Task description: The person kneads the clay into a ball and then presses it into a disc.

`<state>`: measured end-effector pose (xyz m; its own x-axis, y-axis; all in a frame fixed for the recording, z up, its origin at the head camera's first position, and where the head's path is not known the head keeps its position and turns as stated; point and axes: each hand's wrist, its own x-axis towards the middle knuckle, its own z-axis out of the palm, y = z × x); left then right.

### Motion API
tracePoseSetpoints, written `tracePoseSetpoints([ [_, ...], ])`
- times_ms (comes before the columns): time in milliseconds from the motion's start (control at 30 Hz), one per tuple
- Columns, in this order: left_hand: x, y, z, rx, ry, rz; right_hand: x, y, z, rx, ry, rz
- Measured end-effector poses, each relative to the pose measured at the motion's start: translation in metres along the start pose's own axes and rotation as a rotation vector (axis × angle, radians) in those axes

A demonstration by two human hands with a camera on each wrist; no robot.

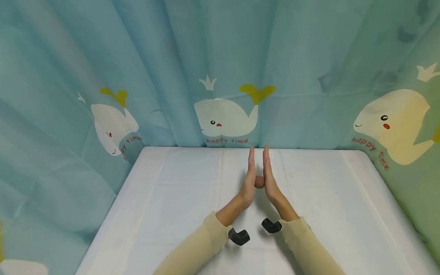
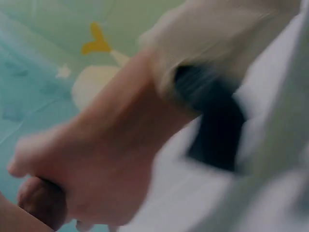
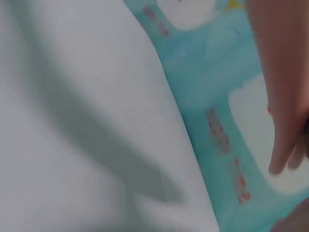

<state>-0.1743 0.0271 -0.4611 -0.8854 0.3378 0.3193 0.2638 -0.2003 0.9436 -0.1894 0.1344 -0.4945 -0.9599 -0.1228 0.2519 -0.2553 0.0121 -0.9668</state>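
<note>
Over the white table (image 1: 178, 191), my straight-fingered left hand (image 1: 249, 182) and right hand (image 1: 270, 180) press a brown ball (image 1: 259, 182) between flat palms, apparently a rolling step, the next stroke probably calling for light, even pressure.

On the far half of the table (image 1: 178, 183), the left hand (image 1: 248, 185) and the right hand (image 1: 270, 183) hide the two sides of the brown ball (image 1: 259, 182), most of each palm is hidden too, and you can't tell what the ball is made of. The table's near edge and both near corners are cut off, and so are the sleeves (image 1: 197, 244) and the tail end of the whale (image 1: 402, 122) past the table's right edge. In the left wrist view the right hand and the black piece (image 2: 217, 125) are blurry, while in the right wrist view only a dark bit of the ball shows and the red letters (image 3: 218, 131) are smeary.
</note>
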Motion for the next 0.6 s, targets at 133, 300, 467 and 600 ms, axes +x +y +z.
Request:
tracePoseSetpoints([
  [133, 0.017, 0.000, -0.013, 0.015, 0.107, -0.012, -0.025, -0.017, 0.025, 0.042, -0.032, -0.065],
  [300, 0.010, -0.008, -0.012, 0.033, 0.056, -0.013, -0.027, -0.054, 0.031, -0.004, -0.002, -0.142],
  [467, -0.010, 0.001, 0.001, -0.022, -0.036, 0.004, 0.000, -0.050, 0.010, -0.032, 0.042, -0.070],
  [600, -0.002, 0.009, -0.005, -0.064, 0.017, -0.020, -0.010, -0.031, 0.015, -0.068, 0.005, -0.041],
])
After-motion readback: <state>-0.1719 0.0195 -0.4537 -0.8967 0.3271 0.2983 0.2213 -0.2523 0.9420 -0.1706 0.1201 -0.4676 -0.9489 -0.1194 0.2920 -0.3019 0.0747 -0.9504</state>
